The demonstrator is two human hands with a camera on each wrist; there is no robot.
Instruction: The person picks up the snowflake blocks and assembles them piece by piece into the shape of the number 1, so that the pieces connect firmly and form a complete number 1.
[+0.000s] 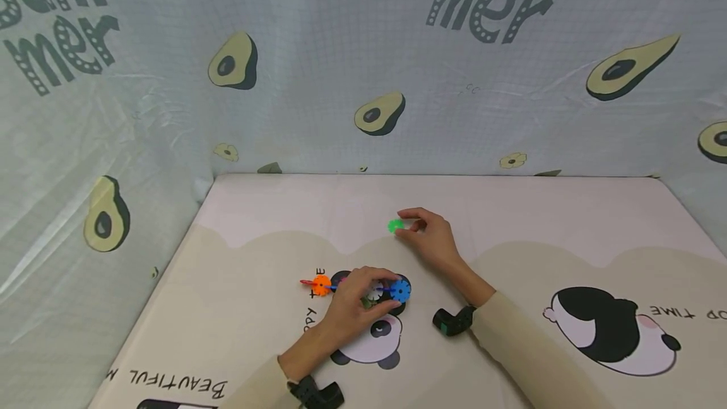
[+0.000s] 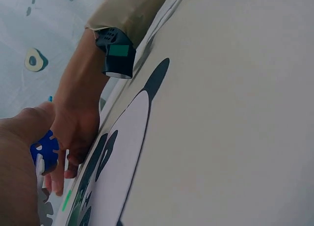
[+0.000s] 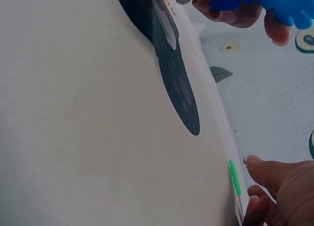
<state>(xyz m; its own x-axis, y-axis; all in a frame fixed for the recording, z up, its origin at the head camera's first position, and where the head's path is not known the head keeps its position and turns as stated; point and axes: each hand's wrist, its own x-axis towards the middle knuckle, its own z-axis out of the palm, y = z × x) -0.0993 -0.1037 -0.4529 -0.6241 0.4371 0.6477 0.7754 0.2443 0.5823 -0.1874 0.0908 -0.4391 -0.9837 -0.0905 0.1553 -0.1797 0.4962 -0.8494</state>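
Observation:
My left hand [image 1: 363, 298] grips a chain of notched plastic discs over the panda print. A blue disc [image 1: 401, 290] stands out past the fingertips. An orange disc [image 1: 321, 285] and a red disc [image 1: 306, 282] stick out on the other side; the palm and fingers partly hide a white disc [image 1: 375, 290]. Farther back, my right hand [image 1: 430, 237] is beside a green disc [image 1: 396, 226], thumb and forefinger spread apart near its edge. The right wrist view has this green disc [image 3: 234, 178] lying flat on the table, edge-on, with the thumb apart from it.
A printed cloth [image 1: 255, 320] with panda pictures and lettering covers the table. Behind it hangs a pale curtain [image 1: 307, 68] with avocado prints. Each wrist wears a black camera [image 1: 454, 322].

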